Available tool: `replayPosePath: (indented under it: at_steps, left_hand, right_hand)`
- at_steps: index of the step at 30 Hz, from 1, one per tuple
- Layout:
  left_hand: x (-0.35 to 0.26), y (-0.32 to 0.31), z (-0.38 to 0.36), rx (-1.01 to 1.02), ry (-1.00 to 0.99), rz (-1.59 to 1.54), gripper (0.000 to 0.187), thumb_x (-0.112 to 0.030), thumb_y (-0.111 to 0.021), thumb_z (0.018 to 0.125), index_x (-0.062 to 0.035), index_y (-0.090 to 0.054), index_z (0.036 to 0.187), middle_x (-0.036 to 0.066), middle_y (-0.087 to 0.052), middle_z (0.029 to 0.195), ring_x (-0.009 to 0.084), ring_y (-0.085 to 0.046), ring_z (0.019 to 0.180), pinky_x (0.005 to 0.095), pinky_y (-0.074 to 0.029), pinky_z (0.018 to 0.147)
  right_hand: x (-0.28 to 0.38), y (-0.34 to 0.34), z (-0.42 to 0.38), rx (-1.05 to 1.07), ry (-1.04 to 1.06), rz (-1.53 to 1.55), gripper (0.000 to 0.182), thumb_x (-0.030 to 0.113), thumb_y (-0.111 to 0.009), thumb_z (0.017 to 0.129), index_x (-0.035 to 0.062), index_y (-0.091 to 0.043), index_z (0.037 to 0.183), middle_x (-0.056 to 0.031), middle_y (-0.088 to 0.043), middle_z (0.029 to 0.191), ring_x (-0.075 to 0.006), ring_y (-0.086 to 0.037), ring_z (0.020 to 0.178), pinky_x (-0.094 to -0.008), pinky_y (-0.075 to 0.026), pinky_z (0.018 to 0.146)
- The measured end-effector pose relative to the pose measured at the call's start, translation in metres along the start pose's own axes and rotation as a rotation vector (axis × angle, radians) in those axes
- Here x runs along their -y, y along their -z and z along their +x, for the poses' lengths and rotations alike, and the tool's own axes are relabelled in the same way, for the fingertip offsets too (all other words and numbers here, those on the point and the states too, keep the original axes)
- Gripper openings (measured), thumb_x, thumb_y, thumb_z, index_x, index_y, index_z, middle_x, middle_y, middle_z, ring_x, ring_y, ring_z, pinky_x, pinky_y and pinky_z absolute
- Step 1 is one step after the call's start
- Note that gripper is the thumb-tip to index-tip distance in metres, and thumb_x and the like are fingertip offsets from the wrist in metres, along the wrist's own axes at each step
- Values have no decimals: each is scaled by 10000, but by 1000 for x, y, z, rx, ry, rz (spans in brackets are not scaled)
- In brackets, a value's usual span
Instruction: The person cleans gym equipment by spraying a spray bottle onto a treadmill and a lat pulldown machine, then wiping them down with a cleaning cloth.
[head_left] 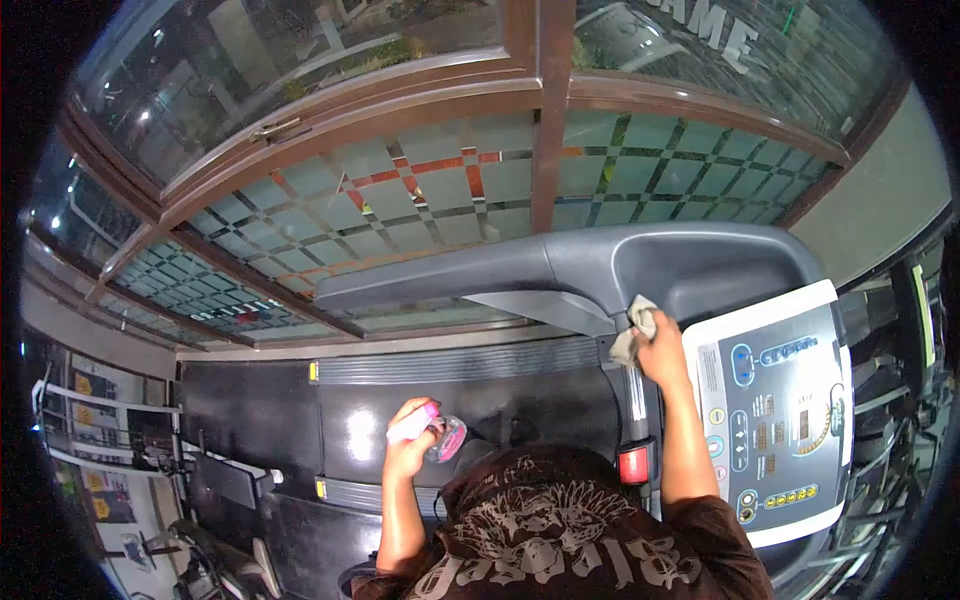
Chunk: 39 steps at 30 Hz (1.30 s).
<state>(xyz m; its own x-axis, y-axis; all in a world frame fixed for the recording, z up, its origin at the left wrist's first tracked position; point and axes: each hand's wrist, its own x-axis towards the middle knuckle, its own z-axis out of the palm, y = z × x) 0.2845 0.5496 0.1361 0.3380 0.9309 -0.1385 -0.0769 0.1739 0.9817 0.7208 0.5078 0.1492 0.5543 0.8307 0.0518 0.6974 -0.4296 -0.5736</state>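
Observation:
My left hand [408, 450] is wrapped round the neck of a clear spray bottle [450, 440] with a pink and white top, held over the treadmill belt [380, 425]. In my right hand [660, 352] is a crumpled pale cloth [640, 318], bunched between the fingers. This hand is at the inner edge of the grey treadmill frame [590, 262], just left of the console [775, 420]. Whether the cloth touches the frame cannot be made out.
A red safety key block [634, 465] sits on the crossbar below my right hand. Brown-framed windows [430, 190] run behind the treadmill's long handrail. Gym equipment [110, 420] stands at the far left, with more at the right edge.

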Motion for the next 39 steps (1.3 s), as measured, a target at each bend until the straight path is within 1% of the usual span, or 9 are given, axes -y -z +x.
replayPosePath:
  at_steps: [5,8,10,14,19,25,32,36,39]
  left_hand:
    - [1,-7,5,7,-21,38,453,17,-568,659,26,-598,1111,84,-658,881,175,-650,794,293,-521,719]
    - [5,-4,0,24,24,-15,451,52,-579,671,44,-602,1121,76,-660,938,150,-654,822,280,-533,753]
    - [7,-5,-1,13,40,28,459,62,-571,666,43,-601,1123,77,-659,937,153,-654,822,285,-536,757]
    - [12,-4,0,26,59,-50,462,73,-560,666,39,-602,1125,75,-655,927,156,-653,812,291,-540,764]
    - [4,-10,10,88,18,6,452,75,-561,676,33,-604,1124,68,-654,919,146,-647,801,282,-533,753]
    - [-2,-10,11,109,23,-6,433,68,-571,687,26,-612,1116,64,-654,914,135,-640,808,274,-525,744]
    - [7,2,5,129,83,-22,445,82,-576,677,33,-609,1118,77,-653,901,150,-649,811,278,-526,751]
    - [-10,10,5,74,60,49,471,9,-546,642,25,-597,1111,103,-667,872,192,-651,786,300,-518,720]
    - [-8,31,5,47,41,31,469,6,-554,642,27,-596,1109,98,-664,863,196,-655,784,305,-521,722]
  right_hand:
    - [5,-31,-17,-74,-73,-51,404,232,-695,860,-22,-582,1153,-308,-608,1080,-474,-619,1001,-515,-520,849]
    - [-22,-15,-46,-11,-8,-48,415,256,-729,837,-16,-608,1126,-319,-652,949,-483,-646,890,-518,-526,793]
    - [-11,13,-67,156,-149,-139,385,230,-730,821,-13,-627,1101,-312,-665,910,-469,-660,862,-515,-532,799]
    - [8,33,-51,150,-101,-108,492,102,-703,767,-33,-579,1224,-267,-624,1094,-452,-629,1001,-492,-523,885]
    - [-18,-24,48,-255,171,12,502,-48,-588,762,-7,-553,1261,-267,-473,1388,-457,-454,1275,-473,-385,1088]
    - [-44,-38,63,-54,-309,107,400,147,-558,912,-63,-539,1252,-335,-608,1189,-498,-554,1155,-480,-436,1024]
    - [-32,-35,32,17,-272,-154,452,269,-606,884,-132,-564,1090,-359,-646,1035,-491,-631,1023,-531,-483,954]
    - [2,-2,22,221,-221,-322,472,247,-677,832,-137,-583,1091,-371,-607,1127,-480,-577,1135,-474,-449,1031]
    - [9,17,56,-87,0,-354,466,172,-710,804,-111,-581,1150,-291,-547,1247,-464,-420,1299,-492,-412,1066]
